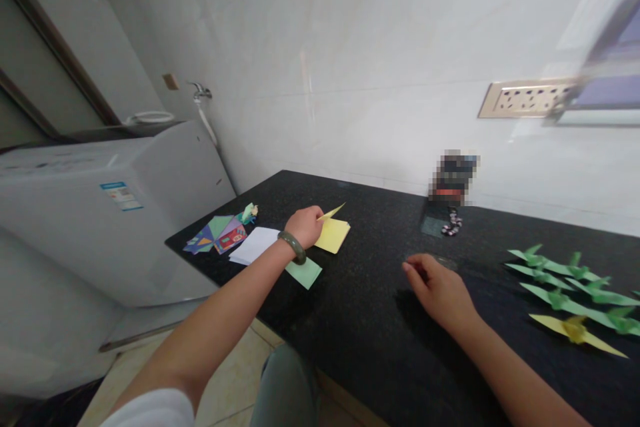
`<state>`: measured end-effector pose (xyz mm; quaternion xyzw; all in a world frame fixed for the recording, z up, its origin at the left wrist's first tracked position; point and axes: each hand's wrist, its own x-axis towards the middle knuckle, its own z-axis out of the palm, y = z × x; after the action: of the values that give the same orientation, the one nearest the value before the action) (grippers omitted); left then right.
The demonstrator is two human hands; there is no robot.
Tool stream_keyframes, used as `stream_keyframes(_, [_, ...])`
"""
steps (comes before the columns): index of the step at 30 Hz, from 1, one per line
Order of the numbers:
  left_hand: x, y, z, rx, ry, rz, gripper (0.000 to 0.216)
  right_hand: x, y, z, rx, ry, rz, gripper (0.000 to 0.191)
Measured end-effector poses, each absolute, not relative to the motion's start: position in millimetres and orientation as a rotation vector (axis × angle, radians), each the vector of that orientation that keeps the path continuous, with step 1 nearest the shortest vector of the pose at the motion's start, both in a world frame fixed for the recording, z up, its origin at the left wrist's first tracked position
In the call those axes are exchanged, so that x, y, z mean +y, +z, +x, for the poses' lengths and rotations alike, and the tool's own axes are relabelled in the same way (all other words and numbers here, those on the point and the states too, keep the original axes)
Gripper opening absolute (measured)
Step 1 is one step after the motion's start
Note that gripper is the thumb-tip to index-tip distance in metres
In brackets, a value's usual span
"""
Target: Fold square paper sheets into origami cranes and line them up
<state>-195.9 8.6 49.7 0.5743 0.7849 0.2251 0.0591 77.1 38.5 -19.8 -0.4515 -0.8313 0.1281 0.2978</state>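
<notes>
My left hand (306, 225) reaches out over a black counter (370, 320) and pinches the corner of a yellow paper sheet (331, 213), lifting it off a small stack of yellow sheets (334, 236). A green bracelet sits on that wrist. Under the forearm lie a green sheet (305, 273) and white sheets (255, 244). My right hand (436, 287) rests on the counter nearer to me, fingers loosely curled, holding nothing I can see.
Several folded green paper cranes (565, 280) and a yellow one (575, 331) lie at the right. Coloured patterned papers (216, 235) sit at the counter's left end. A white appliance (100, 207) stands left of the counter. A blurred dark object (453, 180) leans on the tiled wall.
</notes>
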Motion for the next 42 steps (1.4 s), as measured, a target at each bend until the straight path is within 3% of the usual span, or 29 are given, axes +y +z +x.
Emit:
stream_keyframes(4, [-8.7,55.3,-165.8,2.016,0.883,1.712,0.018,36.3,-15.3,68.2,-1.916,0.652,-1.113,0.051])
stream_keyframes(6, [-13.9,52.0,-145.8,1.486,1.122,1.381,0.016,33.0,-7.8,66.4,-1.726,0.915,-0.993,0.063])
stream_keyframes(10, [-10.9,39.9,-105.0,1.103,1.159,1.103,0.028,27.7,8.9,81.6,-1.603,1.361,-0.954,0.035])
stream_keyframes(13, [-0.6,31.8,-72.5,1.079,1.135,1.103,0.045,28.0,13.8,111.4,-1.673,1.104,-1.137,0.026])
stream_keyframes(16, [8.6,27.3,-39.9,1.203,1.154,1.033,0.077,27.5,12.1,147.4,-1.909,0.498,-1.249,0.021])
stream_keyframes(19, [14.0,25.4,-15.5,1.134,0.986,0.765,0.065,23.4,8.3,174.5,-2.075,-0.048,-1.025,0.02])
stream_keyframes(22, [16.7,21.2,-5.2,0.742,0.825,0.616,0.068,18.3,5.4,183.3,-2.231,-0.285,-0.804,0.027])
stream_keyframes(24, [17.5,15.8,-5.4,0.595,0.836,0.577,0.061,15.6,4.5,180.2,-2.321,-0.321,-0.718,0.027])
stream_keyframes(27, [17.4,7.6,-10.5,0.662,0.928,0.576,0.035,13.3,4.2,170.9,-2.406,-0.27,-0.623,0.027])
stream_keyframes(38, [13.1,5.7,-17.1,0.602,0.97,0.624,0.032,16.1,-1.8,163.1,-2.079,0.341,-0.752,0.005])
stream_keyframes(42, [8.6,4.3,-15.1,0.654,0.914,0.684,0.025,18.8,-9.8,162.5,-1.762,0.439,-1.048,0.014])
